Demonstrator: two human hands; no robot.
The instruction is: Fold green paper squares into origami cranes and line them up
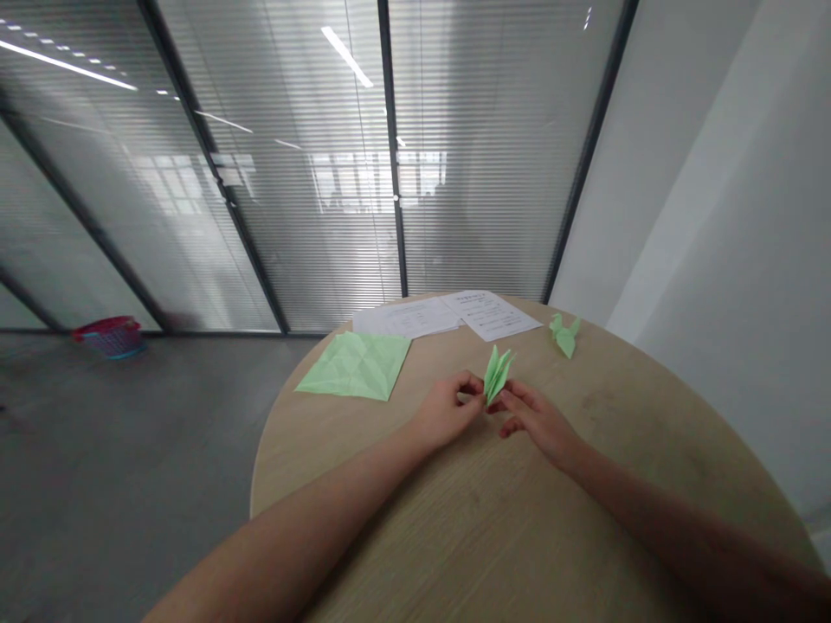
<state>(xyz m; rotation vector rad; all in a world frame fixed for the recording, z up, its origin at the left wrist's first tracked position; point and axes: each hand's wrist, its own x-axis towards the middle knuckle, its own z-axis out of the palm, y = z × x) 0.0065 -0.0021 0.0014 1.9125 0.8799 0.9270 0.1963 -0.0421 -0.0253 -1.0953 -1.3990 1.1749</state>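
Note:
A small folded green paper piece (497, 374), with several pointed layers fanning upward, stands between my hands above the table. My left hand (456, 402) pinches its lower left edge between thumb and fingers. From the other side, my right hand (529, 417) has its thumb and forefinger at the lower right of the paper, the other fingers curled beneath. Left of my hands lies a creased, unfolded green sheet (356, 365). A finished-looking green paper crane (564, 335) rests farther back on the right.
Printed white sheets (490, 315) lie overlapping at the far side of the round wooden table (467, 536). Behind it stand glass partitions with blinds (325, 216), and a white wall (727, 260) is on the right. A red and blue basket (113, 337) sits on the floor at left.

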